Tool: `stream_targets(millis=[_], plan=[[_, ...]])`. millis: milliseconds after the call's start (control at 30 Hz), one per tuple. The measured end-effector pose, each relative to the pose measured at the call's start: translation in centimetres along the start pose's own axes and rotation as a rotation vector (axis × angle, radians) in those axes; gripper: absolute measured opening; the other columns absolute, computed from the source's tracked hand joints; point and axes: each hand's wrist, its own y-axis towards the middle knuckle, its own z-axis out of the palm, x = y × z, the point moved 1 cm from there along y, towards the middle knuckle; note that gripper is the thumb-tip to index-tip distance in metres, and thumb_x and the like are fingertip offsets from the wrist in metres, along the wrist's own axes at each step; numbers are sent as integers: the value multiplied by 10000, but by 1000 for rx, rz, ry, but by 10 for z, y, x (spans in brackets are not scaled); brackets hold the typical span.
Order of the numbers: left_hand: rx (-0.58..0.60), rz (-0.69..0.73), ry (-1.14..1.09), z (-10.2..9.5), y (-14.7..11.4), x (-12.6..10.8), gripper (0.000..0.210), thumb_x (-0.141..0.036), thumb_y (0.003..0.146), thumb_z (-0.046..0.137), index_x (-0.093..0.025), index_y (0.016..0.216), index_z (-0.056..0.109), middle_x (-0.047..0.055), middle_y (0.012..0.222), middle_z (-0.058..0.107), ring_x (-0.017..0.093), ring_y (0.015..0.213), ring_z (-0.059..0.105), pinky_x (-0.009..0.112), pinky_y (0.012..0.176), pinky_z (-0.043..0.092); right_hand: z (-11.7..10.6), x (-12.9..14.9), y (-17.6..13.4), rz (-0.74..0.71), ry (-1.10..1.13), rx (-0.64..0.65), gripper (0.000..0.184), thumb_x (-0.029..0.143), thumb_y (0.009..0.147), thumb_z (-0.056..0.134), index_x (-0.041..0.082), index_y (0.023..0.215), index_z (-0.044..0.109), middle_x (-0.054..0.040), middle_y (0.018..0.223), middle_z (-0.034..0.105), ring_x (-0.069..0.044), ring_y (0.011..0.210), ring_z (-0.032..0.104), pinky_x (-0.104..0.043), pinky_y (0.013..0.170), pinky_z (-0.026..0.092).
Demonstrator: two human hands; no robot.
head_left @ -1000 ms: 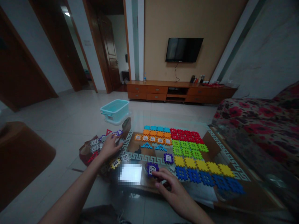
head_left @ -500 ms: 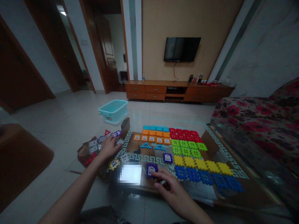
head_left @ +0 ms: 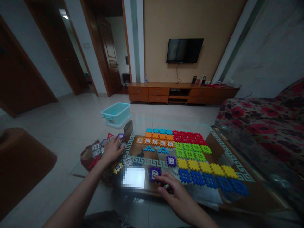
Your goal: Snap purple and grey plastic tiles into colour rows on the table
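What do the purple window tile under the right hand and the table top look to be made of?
Purple window tile: likely moulded plastic, judging by its saturated colour and notched edges. Table top: apparently glass, as it shows reflections and the floor through it. The right hand touches the tile.

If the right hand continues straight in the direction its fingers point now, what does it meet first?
Probably the purple plastic window tile: the right hand points up-left and its fingertips already seem to touch it, though depth is unclear.
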Motion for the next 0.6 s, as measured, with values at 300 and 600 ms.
stream_targets(millis=[300,600], plan=[[-301,70,-482,-35,-22,-40,395,-373,910,499,-152,1211,628,125,1270,649,274,1183,601,424,1061,449,-5,7,2,9,-18,-69,309,401,931,575,237,1158,706,-102,1216,624,-249,1036,619,-365,805,533],[-20,-263,-1153,-27,-68,-109,314,-445,737,756,-197,825,584,11,784,669,190,705,677,281,648,529,-12,-12,11,74,85,-301,331,501,850,652,196,913,764,-97,972,738,-257,888,672,-346,717,539]])
